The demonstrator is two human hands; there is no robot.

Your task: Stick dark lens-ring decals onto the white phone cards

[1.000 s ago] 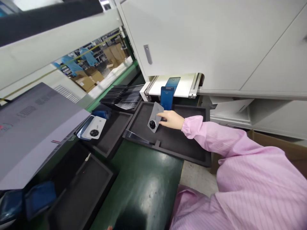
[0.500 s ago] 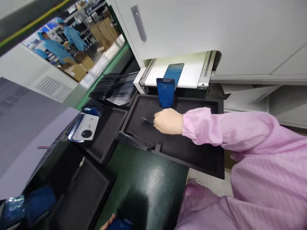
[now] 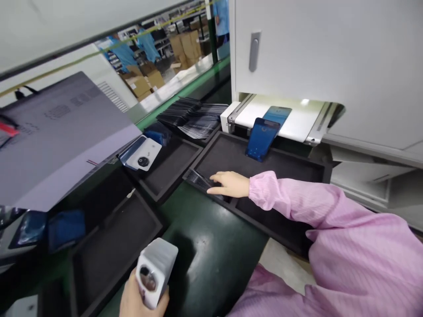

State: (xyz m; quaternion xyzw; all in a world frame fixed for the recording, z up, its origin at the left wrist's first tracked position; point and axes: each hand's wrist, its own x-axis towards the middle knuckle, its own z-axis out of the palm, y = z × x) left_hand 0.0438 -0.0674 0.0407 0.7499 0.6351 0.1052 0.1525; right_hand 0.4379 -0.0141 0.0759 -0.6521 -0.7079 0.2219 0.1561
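My left hand (image 3: pixel 142 296), at the bottom of the view, grips a white phone (image 3: pixel 157 260) with a round dark camera ring facing me; blur hides whether it is a single piece or several stacked. My right hand (image 3: pixel 228 184), in a pink sleeve, has its fingers apart beside a row of thin dark panels (image 3: pixel 197 178) at the near left edge of a black tray (image 3: pixel 280 169). Whether its fingertips touch them I cannot tell. A blue-faced phone (image 3: pixel 262 140) leans at the tray's far side, partly covering another blue panel (image 3: pixel 279 115) on the white conveyor belt (image 3: pixel 306 121).
A white cabinet (image 3: pixel 297 53) rises above the belt. Left of the tray are fanned dark panels (image 3: pixel 188 115), a second black tray (image 3: pixel 172 169) and a white phone back (image 3: pixel 147 154). A large grey board (image 3: pixel 76 141) slants at the left. People in blue stand behind.
The view has swung left. My left hand has come up, now showing the white back. My right hand has moved toward the thin panels and opened; the thin piece seen at its fingers is gone.
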